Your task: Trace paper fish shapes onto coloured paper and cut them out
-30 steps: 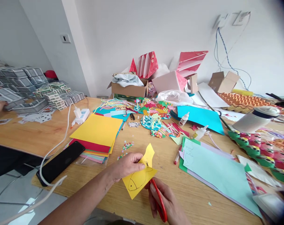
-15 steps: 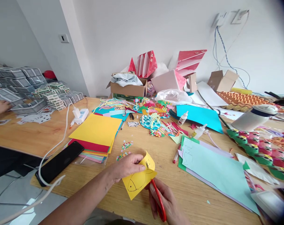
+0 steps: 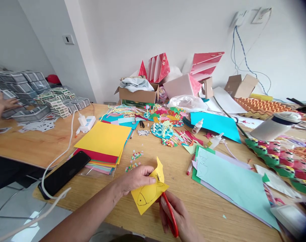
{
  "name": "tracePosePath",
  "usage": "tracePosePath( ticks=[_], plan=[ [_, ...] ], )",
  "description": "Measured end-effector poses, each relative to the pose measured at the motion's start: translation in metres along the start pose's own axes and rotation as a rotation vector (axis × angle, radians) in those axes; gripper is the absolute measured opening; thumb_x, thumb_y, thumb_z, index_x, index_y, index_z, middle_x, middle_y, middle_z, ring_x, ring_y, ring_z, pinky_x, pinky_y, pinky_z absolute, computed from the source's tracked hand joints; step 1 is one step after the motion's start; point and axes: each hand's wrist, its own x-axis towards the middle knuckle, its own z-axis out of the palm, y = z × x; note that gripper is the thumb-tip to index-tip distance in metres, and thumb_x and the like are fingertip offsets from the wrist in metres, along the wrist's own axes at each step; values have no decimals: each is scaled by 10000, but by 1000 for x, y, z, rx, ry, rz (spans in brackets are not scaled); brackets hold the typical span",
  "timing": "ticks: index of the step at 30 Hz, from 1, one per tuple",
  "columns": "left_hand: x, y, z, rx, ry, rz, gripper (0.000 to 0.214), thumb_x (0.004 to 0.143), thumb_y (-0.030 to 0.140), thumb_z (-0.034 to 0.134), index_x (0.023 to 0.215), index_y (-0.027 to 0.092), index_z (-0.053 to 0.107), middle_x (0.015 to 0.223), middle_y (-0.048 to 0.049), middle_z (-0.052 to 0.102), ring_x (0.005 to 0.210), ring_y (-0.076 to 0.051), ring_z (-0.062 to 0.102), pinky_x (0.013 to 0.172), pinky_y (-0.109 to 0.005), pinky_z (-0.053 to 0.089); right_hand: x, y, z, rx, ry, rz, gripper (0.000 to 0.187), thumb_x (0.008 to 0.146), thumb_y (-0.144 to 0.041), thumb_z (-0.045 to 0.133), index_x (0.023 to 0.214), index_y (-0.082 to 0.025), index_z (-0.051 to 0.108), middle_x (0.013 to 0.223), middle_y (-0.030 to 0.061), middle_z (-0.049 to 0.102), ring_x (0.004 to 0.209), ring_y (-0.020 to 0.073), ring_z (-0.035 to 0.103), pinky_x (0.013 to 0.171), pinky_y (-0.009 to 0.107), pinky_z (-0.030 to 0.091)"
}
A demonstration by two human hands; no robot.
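My left hand [image 3: 140, 179] pinches a small piece of yellow paper [image 3: 150, 199] between thumb and fingers. A fish outline is drawn on it in dark line, and its upper part curls upward beyond my thumb. In my right hand [image 3: 177, 211] are red-handled scissors [image 3: 171, 215], their handle loops around my fingers. The blades are hidden behind the right edge of the paper. Ahead of my left hand lie small coloured paper bits [image 3: 133, 166] on the wooden table [image 3: 178, 168].
To the left are a paper stack [image 3: 106, 134], a black phone [image 3: 67, 171] and a white cable [image 3: 64, 151]. Light-blue sheets [image 3: 233, 181] lie right. Paper fish [image 3: 171, 117] and glue bottles [image 3: 197, 126] sit farther back. At far left, another person's hand [image 3: 5, 102] touches boxed card packs.
The upper flap of the yellow paper has shifted slightly and stands a little higher. My hands are nearly in the same place. The other person's hand has moved over the packs.
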Motion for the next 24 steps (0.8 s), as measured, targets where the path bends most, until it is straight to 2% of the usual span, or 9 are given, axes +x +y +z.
tracePosePath(
  ticks=[16,24],
  plan=[
    [2,-3,-3,-100,-63,-56,436,595,433,694,875,115,592,818,-31,600,676,-125,532,607,-219,376,1,5,-4,89,-59,52,503,739,-690,379,674,-195,443,418,-52,457,382,84,394,429,217,270],
    [3,-3,-7,-248,-109,-96,388,603,368,712,874,102,631,779,-48,627,671,-126,560,627,-217,393,-1,10,-8,261,-141,82,511,716,-689,427,811,-189,480,408,-62,461,370,91,393,442,228,273]
  ],
)
